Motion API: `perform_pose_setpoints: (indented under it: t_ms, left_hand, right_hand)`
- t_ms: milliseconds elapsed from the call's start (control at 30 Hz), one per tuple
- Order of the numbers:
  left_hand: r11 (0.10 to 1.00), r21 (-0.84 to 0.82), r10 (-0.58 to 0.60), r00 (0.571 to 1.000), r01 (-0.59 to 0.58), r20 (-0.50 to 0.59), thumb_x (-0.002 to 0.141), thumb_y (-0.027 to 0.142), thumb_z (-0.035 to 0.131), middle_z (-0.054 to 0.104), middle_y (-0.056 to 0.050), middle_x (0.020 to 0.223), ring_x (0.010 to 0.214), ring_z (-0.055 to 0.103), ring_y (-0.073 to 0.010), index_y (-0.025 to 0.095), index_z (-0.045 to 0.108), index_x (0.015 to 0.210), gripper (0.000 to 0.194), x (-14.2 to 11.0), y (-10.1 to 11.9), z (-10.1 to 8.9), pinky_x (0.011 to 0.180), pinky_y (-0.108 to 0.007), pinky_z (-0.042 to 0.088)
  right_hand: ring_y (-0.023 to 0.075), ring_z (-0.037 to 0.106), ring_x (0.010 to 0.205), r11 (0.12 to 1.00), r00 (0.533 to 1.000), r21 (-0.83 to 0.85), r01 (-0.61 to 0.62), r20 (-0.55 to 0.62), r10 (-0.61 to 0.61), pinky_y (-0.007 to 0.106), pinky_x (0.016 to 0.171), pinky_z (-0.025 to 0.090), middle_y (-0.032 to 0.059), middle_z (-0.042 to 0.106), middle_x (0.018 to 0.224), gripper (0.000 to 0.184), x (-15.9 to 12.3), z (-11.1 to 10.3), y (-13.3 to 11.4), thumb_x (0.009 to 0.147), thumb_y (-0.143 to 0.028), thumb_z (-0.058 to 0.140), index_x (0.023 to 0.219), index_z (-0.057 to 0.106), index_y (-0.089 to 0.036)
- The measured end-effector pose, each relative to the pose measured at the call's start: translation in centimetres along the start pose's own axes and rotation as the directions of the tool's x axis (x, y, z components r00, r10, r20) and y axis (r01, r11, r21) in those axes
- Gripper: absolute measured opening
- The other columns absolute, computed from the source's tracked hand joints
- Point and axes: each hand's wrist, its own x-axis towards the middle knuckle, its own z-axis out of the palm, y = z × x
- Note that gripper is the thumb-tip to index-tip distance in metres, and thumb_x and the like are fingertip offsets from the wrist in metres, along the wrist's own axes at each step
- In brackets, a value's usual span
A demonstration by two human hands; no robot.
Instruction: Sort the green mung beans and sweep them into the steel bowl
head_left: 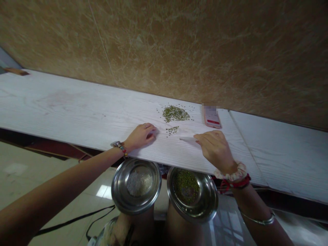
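A pile of small green beans (175,113) lies on the white wooden counter (123,106), and a smaller cluster of the beans (172,130) sits just nearer to me. My left hand (142,136) rests on the counter left of that cluster, thumb apart from the loosely bent fingers, with nothing seen in it. On the other side, my right hand (214,145) pinches a thin, pale, flat piece (189,138); its exact kind is unclear. The piece points left, low over the counter, and a dark speck shows at its tip.
Below the counter edge, a metal bowl (115,186) with whitish grains and another metal bowl (211,201) with green beans rest on my legs. A phone (212,118) lies right of the pile. A marbled wall (164,48) rises behind; a dark strap (77,218) hangs lower left.
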Motion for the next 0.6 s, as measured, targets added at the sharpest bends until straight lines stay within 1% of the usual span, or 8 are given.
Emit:
perform_pose_setpoints:
  t_ms: [100,233,333,400,500,600]
  left_hand:
    - [1.000,-0.004,0.000,1.000,0.000,-0.008,0.081,0.018,0.053,0.066,-0.008,0.104,0.097,0.061,-0.0230,0.018,0.060,0.102,0.022,0.0,0.0,0.0,0.086,-0.039,0.050]
    - [1.000,-0.019,0.004,1.000,-0.004,-0.011,0.082,0.017,0.053,0.065,-0.009,0.105,0.097,0.061,-0.0232,0.017,0.060,0.101,0.021,0.0,0.1,0.0,0.085,-0.039,0.050]
    - [1.000,-0.020,0.010,1.000,-0.010,-0.009,0.082,0.018,0.053,0.066,-0.009,0.104,0.095,0.061,-0.0229,0.017,0.060,0.101,0.020,0.1,0.1,0.1,0.084,-0.039,0.050]
    - [1.000,-0.013,0.014,1.000,-0.015,-0.018,0.082,0.017,0.053,0.066,-0.009,0.103,0.095,0.062,-0.0225,0.017,0.060,0.101,0.020,0.1,0.0,0.1,0.084,-0.039,0.050]
    - [1.000,-0.004,0.022,1.000,-0.022,-0.021,0.082,0.016,0.053,0.066,-0.009,0.102,0.095,0.062,-0.0224,0.017,0.060,0.100,0.020,0.1,-0.1,0.1,0.084,-0.038,0.051]
    - [1.000,-0.003,0.023,1.000,-0.024,-0.019,0.082,0.017,0.053,0.066,-0.009,0.103,0.095,0.062,-0.0228,0.017,0.060,0.101,0.020,0.1,-0.1,0.2,0.084,-0.039,0.051]
  right_hand:
    - [0.0164,0.057,0.074,0.999,1.000,0.046,-0.014,0.017,0.014,0.034,0.076,0.036,0.0023,0.069,0.076,0.021,-0.3,-0.5,-0.2,0.087,-0.007,0.049,0.095,0.065,-0.018]
    - [0.0157,0.059,0.074,0.998,0.999,0.053,-0.046,-0.024,0.048,0.033,0.077,0.037,0.0017,0.070,0.076,0.019,-0.3,-0.8,-0.1,0.089,-0.009,0.050,0.095,0.065,-0.019]
    - [0.0158,0.059,0.073,0.997,0.995,0.022,-0.071,-0.062,0.072,0.032,0.077,0.037,0.0021,0.070,0.074,0.017,0.1,-0.3,0.1,0.090,-0.010,0.049,0.094,0.064,-0.018]
    - [0.0162,0.058,0.072,0.998,0.995,0.022,-0.062,-0.072,0.063,0.032,0.076,0.037,0.0028,0.070,0.075,0.016,0.4,0.1,0.0,0.091,-0.011,0.049,0.094,0.064,-0.017]
    - [0.0161,0.058,0.073,0.999,0.998,0.032,-0.029,-0.052,0.031,0.031,0.075,0.037,0.0029,0.070,0.077,0.017,0.5,0.8,0.0,0.091,-0.011,0.048,0.094,0.064,-0.017]
    - [0.0163,0.058,0.074,0.999,0.999,0.010,-0.037,-0.026,0.037,0.032,0.075,0.036,0.0024,0.070,0.077,0.019,0.5,1.4,0.3,0.090,-0.010,0.047,0.094,0.064,-0.018]
